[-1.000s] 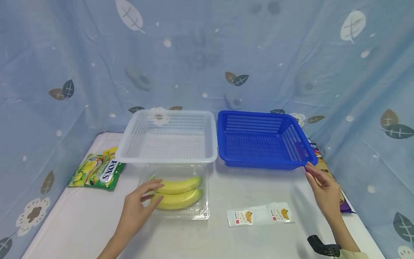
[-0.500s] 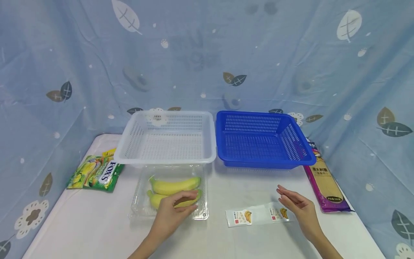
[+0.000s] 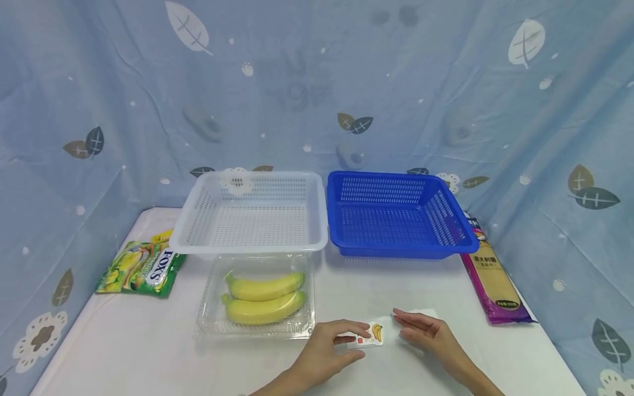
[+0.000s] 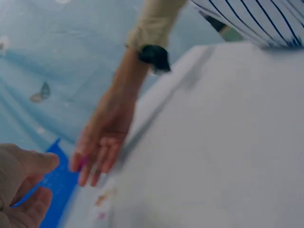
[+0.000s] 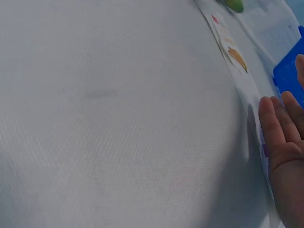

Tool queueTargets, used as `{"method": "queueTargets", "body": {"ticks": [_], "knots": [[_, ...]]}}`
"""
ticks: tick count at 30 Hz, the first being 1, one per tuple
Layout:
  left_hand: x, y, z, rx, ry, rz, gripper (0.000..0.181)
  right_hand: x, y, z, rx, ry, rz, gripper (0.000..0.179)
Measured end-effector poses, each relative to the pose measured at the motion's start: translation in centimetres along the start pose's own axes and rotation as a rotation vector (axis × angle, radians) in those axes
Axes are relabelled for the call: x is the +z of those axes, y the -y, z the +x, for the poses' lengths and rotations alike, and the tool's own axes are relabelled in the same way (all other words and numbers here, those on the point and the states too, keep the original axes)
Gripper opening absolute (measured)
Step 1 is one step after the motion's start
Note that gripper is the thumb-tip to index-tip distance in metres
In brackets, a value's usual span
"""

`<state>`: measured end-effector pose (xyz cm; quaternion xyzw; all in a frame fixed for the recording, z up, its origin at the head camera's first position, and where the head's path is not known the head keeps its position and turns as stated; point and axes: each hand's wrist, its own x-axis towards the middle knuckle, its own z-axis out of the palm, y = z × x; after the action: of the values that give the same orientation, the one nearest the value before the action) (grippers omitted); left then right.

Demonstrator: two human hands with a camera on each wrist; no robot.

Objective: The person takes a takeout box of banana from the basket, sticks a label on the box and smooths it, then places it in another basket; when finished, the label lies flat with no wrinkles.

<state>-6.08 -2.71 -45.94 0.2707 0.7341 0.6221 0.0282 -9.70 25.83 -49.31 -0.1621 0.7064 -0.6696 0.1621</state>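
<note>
Banana sticker strip, head view: a thin, whitish strip with a banana-printed sticker (image 3: 378, 333) lies at five o'clock on the white-covered tabletop (image 3: 168, 352).
Left hand (image 3: 332, 349): at six o'clock, thumb and fingers apart, index fingertip over the sticker; whether it touches is unclear.
Right hand (image 3: 431, 333): between four and five o'clock, fingers extended over the strip's far end; grip clamped on nothing visible.
Bananas: two yellow bananas (image 3: 264, 309) lie side by side in a clear plastic container (image 3: 210, 316) at seven o'clock.
Baskets: a white perforated plastic basket (image 3: 257, 247) near nine o'clock, just beside a blue perforated plastic basket (image 3: 401, 248) near three.
Packets: a green, fruit-printed bag (image 3: 141, 269) at eight o'clock; a long purple-and-tan packet (image 3: 495, 280) towards four.
Strip, left wrist view: blurred, at seven o'clock; the left thumb and fingers stand apart at eight, the right hand nearer centre.
Strip, right wrist view: runs from one o'clock to four, beside the straight right fingers.
Handling the sticker: probably best to steady the strip flat with right fingertips, then lift one sticker edge between left thumb and index, peeling slowly and low to avoid creasing.
</note>
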Motion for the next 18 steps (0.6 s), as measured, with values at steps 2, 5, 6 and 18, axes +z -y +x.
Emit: {"method": "queueTargets", "body": {"ticks": [2, 5, 6, 18], "knots": [[0.9, 1.2, 0.4, 0.05, -0.006, 0.115, 0.031, 0.1, -0.1, 0.0, -0.016, 0.035, 0.004, 0.039], [1.8, 2.9, 0.9, 0.092, -0.04, 0.276, 0.036, 0.1, -0.2, 0.2, 0.036, 0.05, -0.01, 0.04], [2.0, 3.3, 1.0, 0.086, -0.053, 0.296, 0.037, 0.1, -0.2, 0.3, 0.053, 0.056, -0.013, 0.041], [2.2, 4.7, 1.1, -0.112, -0.1, 0.177, 0.046, 0.0, 0.2, 0.8, 0.112, 0.113, -0.066, 0.044]]}}
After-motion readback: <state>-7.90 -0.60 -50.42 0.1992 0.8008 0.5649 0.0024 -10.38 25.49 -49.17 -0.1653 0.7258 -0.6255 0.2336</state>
